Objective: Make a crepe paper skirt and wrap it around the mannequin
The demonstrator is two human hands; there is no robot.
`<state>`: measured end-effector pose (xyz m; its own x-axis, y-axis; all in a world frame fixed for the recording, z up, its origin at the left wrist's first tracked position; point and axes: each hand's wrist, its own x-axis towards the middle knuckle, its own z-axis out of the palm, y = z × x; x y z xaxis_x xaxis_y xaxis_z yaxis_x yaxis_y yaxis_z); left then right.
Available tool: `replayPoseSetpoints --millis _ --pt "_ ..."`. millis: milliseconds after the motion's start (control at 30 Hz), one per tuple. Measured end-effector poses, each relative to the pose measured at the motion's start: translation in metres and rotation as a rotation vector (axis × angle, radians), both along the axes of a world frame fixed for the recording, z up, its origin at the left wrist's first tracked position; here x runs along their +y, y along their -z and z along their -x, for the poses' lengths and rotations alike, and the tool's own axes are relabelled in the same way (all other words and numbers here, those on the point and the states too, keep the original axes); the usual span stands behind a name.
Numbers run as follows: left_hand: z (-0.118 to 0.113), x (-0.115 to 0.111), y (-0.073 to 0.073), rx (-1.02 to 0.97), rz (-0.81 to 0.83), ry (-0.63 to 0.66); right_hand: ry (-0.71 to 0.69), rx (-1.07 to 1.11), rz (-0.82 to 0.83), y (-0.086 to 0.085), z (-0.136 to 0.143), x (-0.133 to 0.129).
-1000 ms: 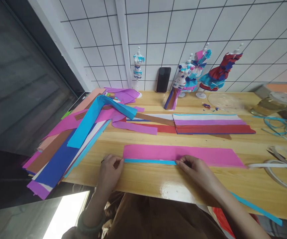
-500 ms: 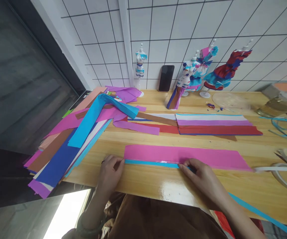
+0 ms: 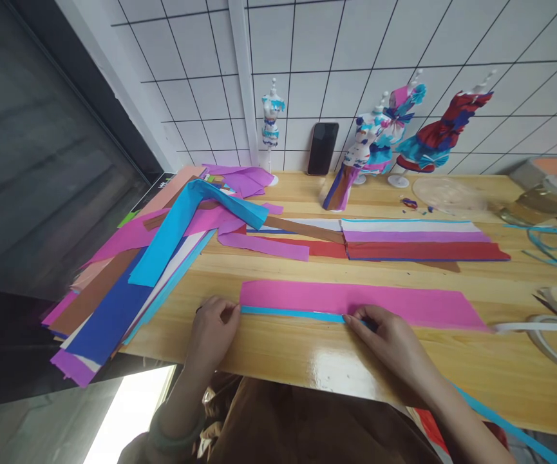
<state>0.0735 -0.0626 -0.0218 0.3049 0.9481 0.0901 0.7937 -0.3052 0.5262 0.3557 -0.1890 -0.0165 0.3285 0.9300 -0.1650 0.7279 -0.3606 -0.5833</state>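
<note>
A pink strip (image 3: pixel 302 298) was laid lengthwise on a wooden table (image 3: pixel 259 361), with a narrow blue strip (image 3: pixel 292 314) lined up along its near edge. The blue strip's left end was pinched between the thumb and forefinger of the left hand (image 3: pixel 213 332), beside the pink corner. Farther right, the blue strip was pinched by the thumb and forefinger of the right hand (image 3: pixel 387 328).

The step in hand was judged to be the aligning of the blue strip with the pink edge. For the next move, a light, even pull and a straight edge seemed to be called for, without the thin material being creased.

The blue strip was hidden beyond the right fingers; whether it was joined to the blue length (image 3: pixel 505 422) at lower right, cut off by the frame, could not be told. The other fingers were curled and partly concealed. A round clear item (image 3: pixel 445 195) was blurred.
</note>
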Motion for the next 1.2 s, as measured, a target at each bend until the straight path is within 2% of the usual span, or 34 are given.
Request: replayPoseSetpoints --millis 800,1200 --pt "-0.0005 0.0016 0.0029 0.004 0.005 -0.005 -0.013 0.067 -0.001 0.001 -0.0068 0.0044" --pt "-0.0009 0.0011 0.0011 0.008 0.025 -0.009 -0.042 -0.003 0.032 0.0003 -0.0067 0.0087"
